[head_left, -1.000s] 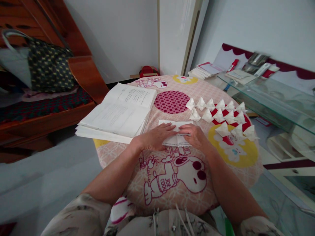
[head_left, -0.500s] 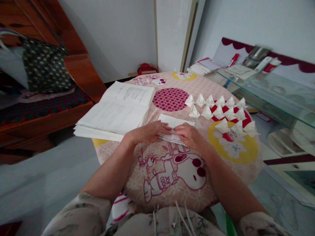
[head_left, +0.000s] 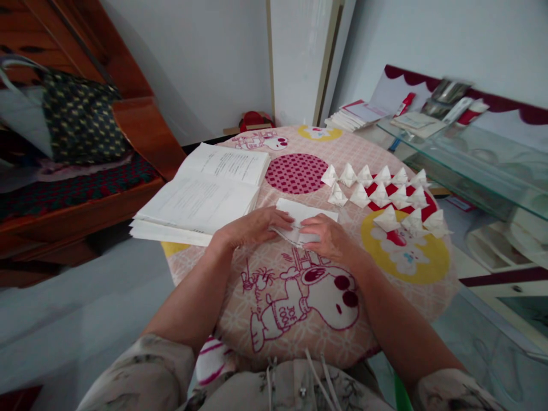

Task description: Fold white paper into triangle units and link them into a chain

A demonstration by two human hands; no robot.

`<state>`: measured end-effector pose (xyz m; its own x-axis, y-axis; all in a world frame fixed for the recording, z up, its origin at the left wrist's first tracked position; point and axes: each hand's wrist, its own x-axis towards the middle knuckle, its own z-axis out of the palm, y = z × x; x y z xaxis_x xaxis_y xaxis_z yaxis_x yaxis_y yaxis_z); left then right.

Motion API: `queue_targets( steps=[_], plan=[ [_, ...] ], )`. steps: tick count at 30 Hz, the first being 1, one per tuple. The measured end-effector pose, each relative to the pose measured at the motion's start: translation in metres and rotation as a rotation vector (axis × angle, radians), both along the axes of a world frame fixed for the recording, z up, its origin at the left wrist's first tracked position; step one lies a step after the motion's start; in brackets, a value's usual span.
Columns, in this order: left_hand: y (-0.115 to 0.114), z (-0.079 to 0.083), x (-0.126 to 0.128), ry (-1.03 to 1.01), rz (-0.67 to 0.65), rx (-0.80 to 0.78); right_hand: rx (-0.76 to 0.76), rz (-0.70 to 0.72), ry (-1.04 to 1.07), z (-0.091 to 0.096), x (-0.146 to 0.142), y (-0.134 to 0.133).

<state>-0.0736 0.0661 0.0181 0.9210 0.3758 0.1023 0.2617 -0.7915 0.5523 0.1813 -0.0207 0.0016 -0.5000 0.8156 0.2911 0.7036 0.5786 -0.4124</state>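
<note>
Nearest you, both forearms reach in over the near edge of the round tabletop [head_left: 194,271], crossing a pink cloth printed with a cartoon dog [head_left: 308,302]. Just past the dog, around the middle of the tabletop, your left hand [head_left: 252,228] and right hand [head_left: 329,238] meet on a white paper sheet [head_left: 306,211]. Your left fingers lie close together with their tips on the sheet's near left part. Your right fingers are bent down and closed on its near right part, where the paper rises a little off the cloth. Where either thumb sits cannot be told. The far half of the sheet lies flat, showing beyond your fingertips. To the left of your left hand, an open book [head_left: 205,194] rests on a stack of pages, overhanging the left edge of the tabletop. On the right side, well clear of your right hand, folded paper triangles [head_left: 387,197] stand in rough rows, running from near the sheet's far corner out toward the right edge. Beyond the right edge a glass shelf [head_left: 466,165] carries blurred items, and a stack of booklets [head_left: 353,117] lies past the far edge. Off to the far left, a patterned bag [head_left: 77,120] sits on a wooden bench [head_left: 85,205].
</note>
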Motion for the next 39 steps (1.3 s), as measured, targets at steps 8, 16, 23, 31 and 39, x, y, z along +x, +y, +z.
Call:
queue_targets(
  steps=[8, 16, 23, 31, 39],
  plan=[
    [-0.014, 0.017, 0.018, -0.027, 0.030, -0.178, -0.110, 0.059, 0.058, 0.004, 0.002, -0.001],
    [-0.004, 0.012, 0.021, -0.014, 0.129, -0.203, -0.137, 0.096, -0.005, 0.007, 0.003, -0.004],
    [-0.010, 0.007, 0.034, 0.042, 0.214, -0.078, -0.213, -0.009, -0.042, 0.021, 0.001, -0.008],
    [-0.010, -0.007, 0.044, 0.078, 0.357, 0.059, -0.394, -0.178, -0.012, 0.026, -0.006, -0.013],
    [-0.013, -0.007, 0.047, 0.095, 0.368, 0.082, -0.409, -0.156, 0.034, 0.026, -0.006, -0.013]
  ],
)
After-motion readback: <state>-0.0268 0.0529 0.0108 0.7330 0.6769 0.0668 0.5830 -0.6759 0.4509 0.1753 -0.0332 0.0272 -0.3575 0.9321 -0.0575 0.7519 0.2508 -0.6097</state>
